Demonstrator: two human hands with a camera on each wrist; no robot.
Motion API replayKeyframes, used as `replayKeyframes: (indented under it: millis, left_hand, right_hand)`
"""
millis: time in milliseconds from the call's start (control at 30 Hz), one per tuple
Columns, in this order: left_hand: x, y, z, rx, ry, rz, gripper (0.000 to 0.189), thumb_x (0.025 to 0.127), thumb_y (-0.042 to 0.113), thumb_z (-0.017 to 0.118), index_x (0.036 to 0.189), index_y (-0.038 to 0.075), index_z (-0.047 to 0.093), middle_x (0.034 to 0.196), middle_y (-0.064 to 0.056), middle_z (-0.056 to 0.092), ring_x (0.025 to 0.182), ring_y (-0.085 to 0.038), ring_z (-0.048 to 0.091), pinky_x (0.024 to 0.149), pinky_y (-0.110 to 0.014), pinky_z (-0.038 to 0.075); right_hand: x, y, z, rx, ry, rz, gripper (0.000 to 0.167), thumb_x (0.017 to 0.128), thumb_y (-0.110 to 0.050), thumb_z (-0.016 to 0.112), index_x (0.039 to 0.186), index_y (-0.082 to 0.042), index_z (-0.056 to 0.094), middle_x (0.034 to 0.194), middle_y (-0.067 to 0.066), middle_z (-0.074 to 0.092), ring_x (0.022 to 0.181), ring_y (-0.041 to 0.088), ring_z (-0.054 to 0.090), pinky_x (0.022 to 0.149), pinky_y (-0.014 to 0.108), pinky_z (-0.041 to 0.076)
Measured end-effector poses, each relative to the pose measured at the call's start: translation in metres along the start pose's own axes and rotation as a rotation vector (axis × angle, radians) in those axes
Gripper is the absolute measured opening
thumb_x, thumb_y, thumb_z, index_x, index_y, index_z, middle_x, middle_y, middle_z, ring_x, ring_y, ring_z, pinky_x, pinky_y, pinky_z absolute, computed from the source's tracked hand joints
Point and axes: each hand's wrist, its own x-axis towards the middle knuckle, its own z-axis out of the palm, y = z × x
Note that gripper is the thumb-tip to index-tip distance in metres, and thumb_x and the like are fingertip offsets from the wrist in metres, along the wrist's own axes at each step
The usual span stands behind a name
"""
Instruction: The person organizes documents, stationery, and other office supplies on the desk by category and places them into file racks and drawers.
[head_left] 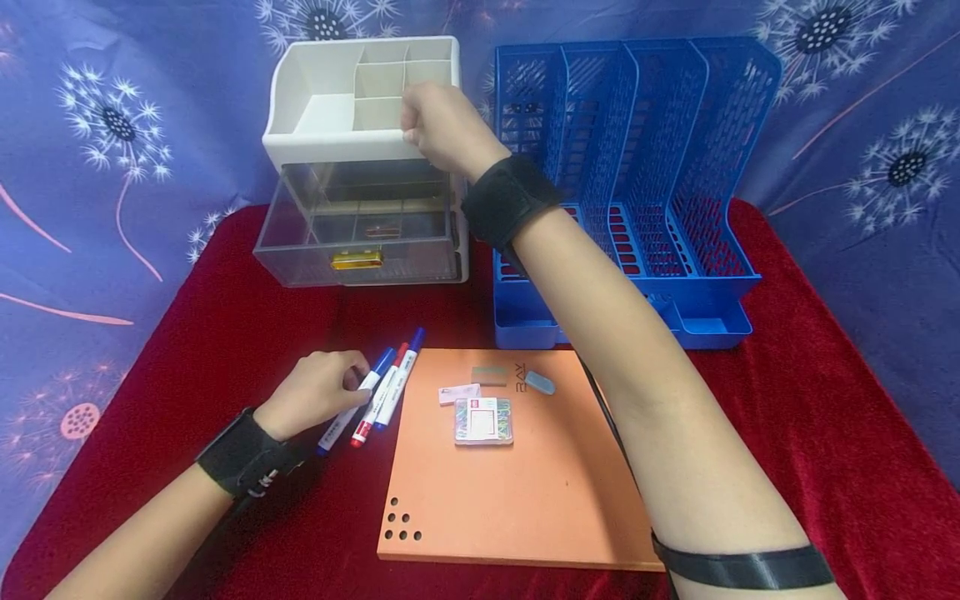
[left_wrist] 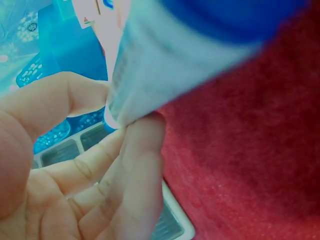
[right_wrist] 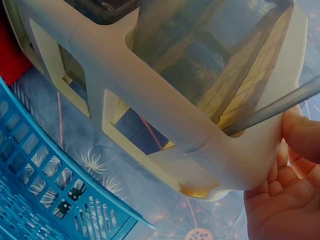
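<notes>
On the red cloth, my left hand pinches a white marker with a blue cap between thumb and fingers. The same marker looms large in the left wrist view. Beside it lie a red marker and a second blue marker. My right hand grips the front rim of a white desk organizer near its right corner. In the right wrist view, the right hand's thumb and curled fingers are at the organizer's edge. Below them, the organizer's clear drawer with a gold handle stands pulled out.
A blue mesh file rack stands right of the organizer, behind my right forearm. An orange board lies in front, bearing a clear box of small coloured items, a pale eraser-like block, a greenish block and a bluish piece.
</notes>
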Motion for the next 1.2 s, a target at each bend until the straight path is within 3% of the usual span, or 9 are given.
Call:
replayKeyframes:
  millis: [467,800,1200]
  left_hand:
    - [-0.005,0.011,-0.008,0.023,0.05,0.045,0.028,0.075,0.016,0.077,0.101,0.009,0.068,0.081,-0.004,0.069,0.063,-0.013,0.061,0.059,-0.029,0.055]
    - [-0.009,0.017,-0.018,0.063,0.12,0.132,0.024,0.074,0.013,0.076,0.097,0.009,0.071,0.074,0.0,0.066,0.058,-0.011,0.051,0.05,-0.024,0.043]
    - [-0.01,0.029,-0.022,0.142,0.15,0.163,0.023,0.075,0.016,0.075,0.097,0.01,0.072,0.075,0.0,0.065,0.06,-0.011,0.051,0.053,-0.024,0.042]
  right_hand:
    - [0.0,0.001,0.0,-0.006,0.003,-0.002,0.013,0.095,-0.017,0.052,0.103,-0.008,0.057,0.107,0.004,0.06,0.098,0.016,0.055,0.085,0.024,0.044]
    - [0.001,0.001,0.0,-0.01,0.001,-0.002,0.013,0.096,-0.017,0.052,0.103,-0.009,0.057,0.106,0.003,0.06,0.098,0.015,0.055,0.084,0.024,0.044]
    - [0.001,0.0,0.0,-0.005,0.001,0.001,0.014,0.095,-0.017,0.052,0.105,-0.008,0.058,0.106,0.003,0.06,0.098,0.016,0.055,0.085,0.024,0.044]
